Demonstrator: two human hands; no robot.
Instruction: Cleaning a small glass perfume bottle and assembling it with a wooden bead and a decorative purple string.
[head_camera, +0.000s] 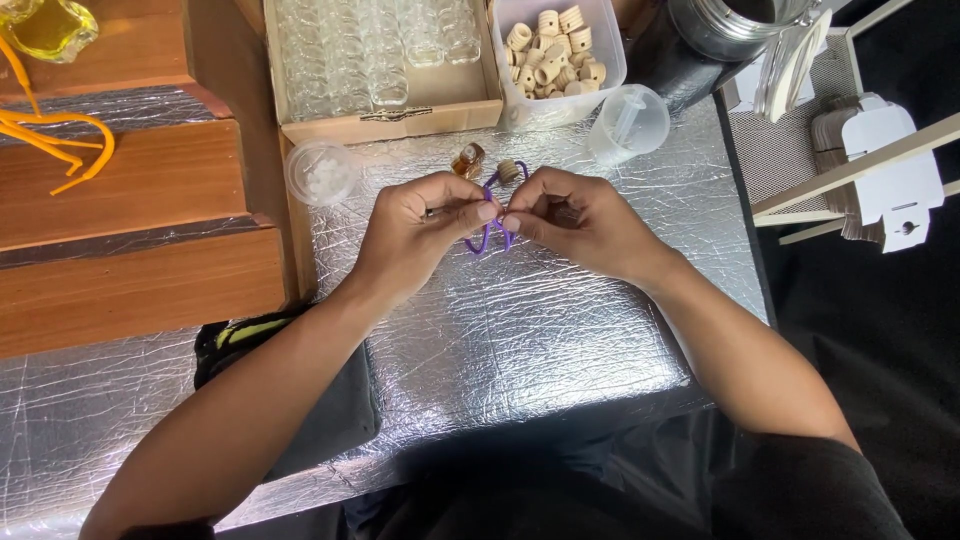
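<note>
Left hand (415, 230) and right hand (580, 222) both pinch a purple cord (492, 232) above the foil-covered desk (520, 330). 1 small amber bottle (467, 159) stands just beyond them.

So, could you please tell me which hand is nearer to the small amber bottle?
Left. The left hand lies just below the small amber bottle; the right hand lies lower right, beyond the purple cord.

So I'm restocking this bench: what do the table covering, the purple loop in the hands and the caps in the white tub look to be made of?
Table covering: silvery foil-like sheet, shiny and crinkled all over.
Purple loop, pinched by left hand and right hand: thin bendable cord or coated wire; too small to tell which.
Caps: pale tan, ribbed, matte; probably wood or cork.
</note>
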